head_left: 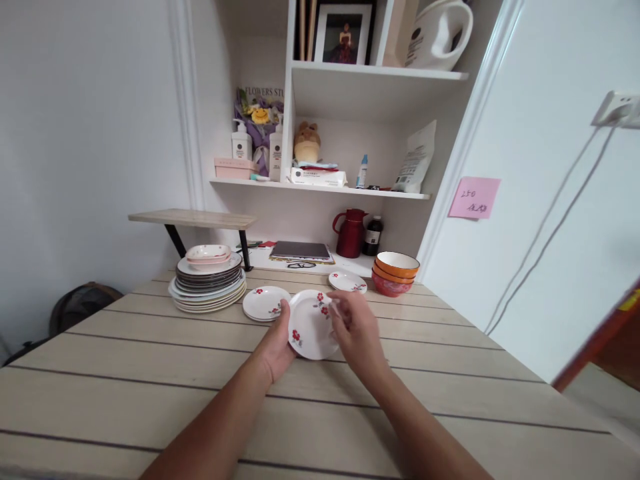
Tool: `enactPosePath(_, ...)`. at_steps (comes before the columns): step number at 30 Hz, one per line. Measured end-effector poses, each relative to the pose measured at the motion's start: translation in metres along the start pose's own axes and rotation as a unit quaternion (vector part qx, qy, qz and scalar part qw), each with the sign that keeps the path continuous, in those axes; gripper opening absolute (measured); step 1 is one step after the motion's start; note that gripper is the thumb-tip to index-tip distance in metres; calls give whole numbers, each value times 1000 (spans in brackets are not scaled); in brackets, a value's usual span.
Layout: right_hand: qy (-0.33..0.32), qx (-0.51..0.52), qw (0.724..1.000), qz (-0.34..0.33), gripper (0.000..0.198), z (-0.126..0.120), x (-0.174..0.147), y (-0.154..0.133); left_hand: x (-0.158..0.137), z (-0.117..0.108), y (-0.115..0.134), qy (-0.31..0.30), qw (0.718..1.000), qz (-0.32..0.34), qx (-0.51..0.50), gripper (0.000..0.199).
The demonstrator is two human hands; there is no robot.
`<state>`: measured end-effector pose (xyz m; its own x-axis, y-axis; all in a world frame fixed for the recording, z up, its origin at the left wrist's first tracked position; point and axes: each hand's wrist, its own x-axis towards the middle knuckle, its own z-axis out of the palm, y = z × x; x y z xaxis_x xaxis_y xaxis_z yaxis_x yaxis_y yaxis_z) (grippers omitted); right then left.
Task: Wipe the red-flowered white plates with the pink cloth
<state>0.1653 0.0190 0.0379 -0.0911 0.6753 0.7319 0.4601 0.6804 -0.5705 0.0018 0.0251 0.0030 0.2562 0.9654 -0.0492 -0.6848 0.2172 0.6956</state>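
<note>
A white plate (313, 330) with red flowers is held tilted above the table, its face toward me. My left hand (280, 347) grips its left rim, thumb at the front edge and the other fingers behind. At the plate's right side is my right hand (356, 323), fingers bent and drawn together over the rim. Some white shows between those fingers; whether it is a tissue or the plate itself I cannot make out. Just left of the held plate lies a small stack of matching plates (263, 303). Another matching flowered plate (345, 280) rests behind my right hand.
Stacked larger plates (207, 300) with pink-rimmed dishes (207, 253) on top stand at left by a small raised shelf (195, 217). Nested orange and red bowls (395, 270) sit at right. Behind are a red jug (350, 233), a dark bottle (373, 237), a laptop (301, 250) and glasses (301, 265).
</note>
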Motion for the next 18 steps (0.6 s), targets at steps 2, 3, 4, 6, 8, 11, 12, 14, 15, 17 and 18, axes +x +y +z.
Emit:
enactPosePath(2,-55,72,994,58,21,10,-1,4,-1,2,0,-18,1000,-3,4,63)
enactPosePath(3,-70,108,988,91,20,13,0,6,-1,3,0,-26,1000,-5,5,63)
enactPosePath(4,-76,142,979,126,20,14,0,8,-1,4,-1,-32,999,-8,6,63)
enactPosePath(6,-73,203,957,192,28,13,2,12,-1,5,-1,-40,999,-16,8,64)
enactPosePath(8,-62,230,942,235,40,8,4,14,-1,5,-1,-45,999,-20,5,66)
enactPosePath(11,-45,152,961,228,41,3,5,20,-1,6,0,-54,998,-10,-10,65)
enactPosePath(12,-38,107,971,208,35,3,4,22,-1,6,1,-56,998,-9,-13,65)
enactPosePath(14,-17,28,986,166,23,3,4,27,-1,6,3,-56,998,-12,-15,67)
enactPosePath(15,-7,1,988,152,21,4,3,30,-1,6,3,-54,998,-14,-16,68)
enactPosePath(17,7,-21,987,161,28,4,3,35,-1,5,4,-50,998,-12,-24,67)
enactPosePath(18,8,-18,984,176,37,4,3,36,-1,5,4,-49,998,-9,-30,67)
